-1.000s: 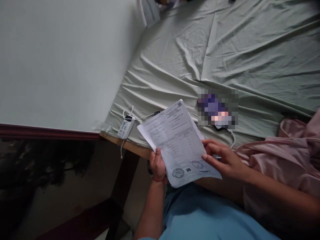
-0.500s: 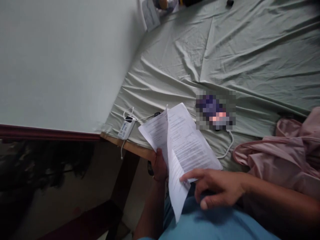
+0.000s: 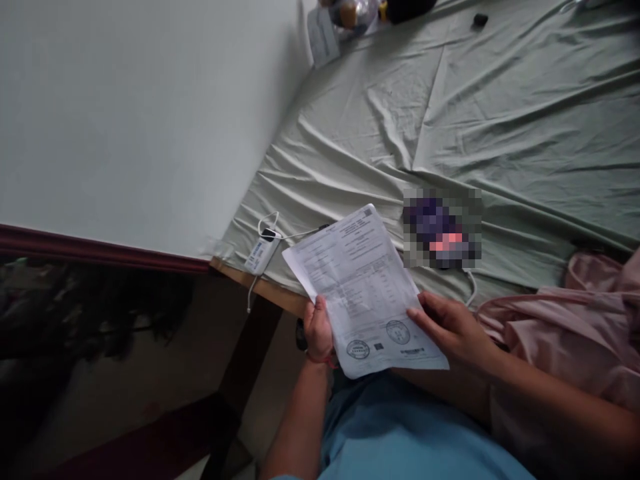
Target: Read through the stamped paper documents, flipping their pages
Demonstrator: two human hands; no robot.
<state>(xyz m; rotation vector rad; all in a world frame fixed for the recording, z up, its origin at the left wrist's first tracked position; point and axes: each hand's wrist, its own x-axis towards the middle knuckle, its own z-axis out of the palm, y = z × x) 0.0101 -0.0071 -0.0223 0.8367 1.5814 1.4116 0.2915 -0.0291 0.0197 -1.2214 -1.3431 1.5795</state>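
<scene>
A printed paper document [image 3: 355, 287] with round stamps and small square codes near its lower edge is held flat above my lap. My left hand [image 3: 319, 330] grips its left edge, thumb on top and the fingers hidden beneath. On the opposite edge, my right hand [image 3: 447, 323] pinches the sheet with its thumb on the face and its other fingers at the side and below. Whether further sheets lie under the top page is hidden. Just beyond the paper's right side lies a phone-like device [image 3: 437, 230], blurred by pixelation, with a white cable [image 3: 471, 287] running from it.
A wrinkled pale green sheet [image 3: 350, 153] covers the surface ahead, bordered by a wooden edge [image 3: 280, 297]. Near that edge sits a white power bank-like box [image 3: 263, 253] with a cord. Pink cloth [image 3: 540, 327] is bunched at right. A pale wall [image 3: 125, 120] rises at left.
The page that stood half-turned now lies flat, showing a stamped face. My right hand has gone from a pointing finger on the page to holding the right edge. The view has shifted slightly left.
</scene>
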